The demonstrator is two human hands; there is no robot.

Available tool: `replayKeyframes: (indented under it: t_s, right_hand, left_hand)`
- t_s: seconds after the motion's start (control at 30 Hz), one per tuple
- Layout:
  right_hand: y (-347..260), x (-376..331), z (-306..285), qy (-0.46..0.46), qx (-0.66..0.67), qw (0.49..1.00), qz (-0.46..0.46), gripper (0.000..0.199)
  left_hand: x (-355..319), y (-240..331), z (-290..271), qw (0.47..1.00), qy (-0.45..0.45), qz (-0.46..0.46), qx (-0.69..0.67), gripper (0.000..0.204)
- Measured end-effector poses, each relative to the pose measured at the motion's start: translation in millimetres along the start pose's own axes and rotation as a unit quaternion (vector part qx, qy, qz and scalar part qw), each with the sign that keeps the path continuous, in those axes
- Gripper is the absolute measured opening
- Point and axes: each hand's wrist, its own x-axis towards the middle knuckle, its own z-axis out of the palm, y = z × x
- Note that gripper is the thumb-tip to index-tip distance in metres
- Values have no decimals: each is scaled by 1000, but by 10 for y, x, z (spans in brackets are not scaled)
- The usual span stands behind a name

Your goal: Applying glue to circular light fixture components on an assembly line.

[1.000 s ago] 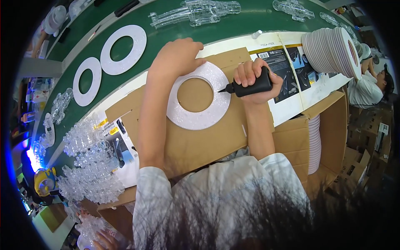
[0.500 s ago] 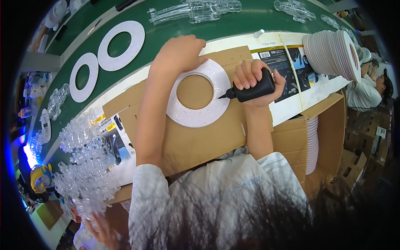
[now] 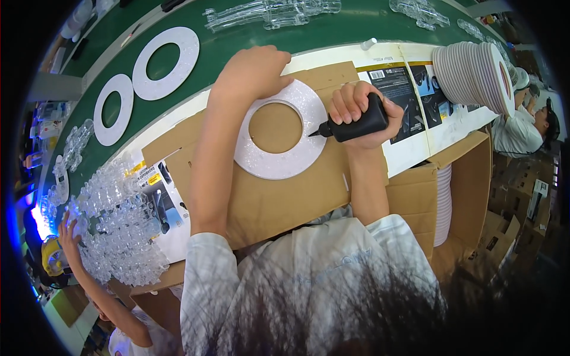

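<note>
"White flat ring [image 3: 281,164], speckled face up, lying on brown cardboard sheet [image 3: 285,204], approx. ctr of view. Confirm?"

"Confirmed. Cardboard shows thru the ring's hole. Sheet is directly in front of the torso."

"R hand?"

"R hand [image 3: 368,115] clamped on black squeeze bottle [image 3: 362,123], fingers wrapped round the body. Btl tilted, nozzle pointing L and slightly down. Tip at ring's R side, betw. hole and outer rim. Touching the face or just above it: can't tell."

"L hand?"

"L hand [image 3: 255,74] at ring's upper-L rim, back of hand up, fingers bent. Pressing or pinching: can't tell, contact mostly hidden."

"Items on L side?"

"Two white rings [image 3: 189,59] flat on green counter [image 3: 219,52], side by side, touching or nearly so. Pile of clear plastic parts [image 3: 122,228] L of sheet; co-worker's hand [image 3: 70,234] at its L edge, yellow fan [image 3: 52,258] near that."

"R side + far side?"

"Stack of white rings [image 3: 469,77] lying on its side, on printed carton board [image 3: 409,155]. Nearer the body: open cardboard box [image 3: 412,196] w/ more rings [image 3: 443,204] stacked inside. Far side of counter: long clear plastic assembly [image 3: 273,15]. Small white cylinder [image 3: 369,44] near the board's far edge."
</note>
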Motion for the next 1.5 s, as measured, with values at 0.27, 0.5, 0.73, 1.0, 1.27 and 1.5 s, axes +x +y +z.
replayKeyframes:
  t_s: [0.27,0.5,0.73,1.0,1.27,1.5]
  right_hand:
    - [14,45,77,49,26,998,0,39]
    - [-248,-25,38,-13,-12,1000,6,45]
    - [-211,-29,37,7,-40,999,17,43]
    - [-202,-20,36,28,-58,998,22,40]
    - [-188,16,-3,16,-49,997,52,41]
    - [-245,-6,-105,29,-20,997,-67,40]
  left_hand:
    - [-21,18,-50,1000,-5,1,-3,32]
    - [-10,28,-79,1000,-14,5,2,34]
    - [-10,33,-73,1000,-18,1,-3,34]
    - [-16,-10,-63,1000,-10,-4,-8,37]
    - [29,-7,-79,999,-3,10,-30,27]
    - [102,80,-155,999,-21,32,7,14]
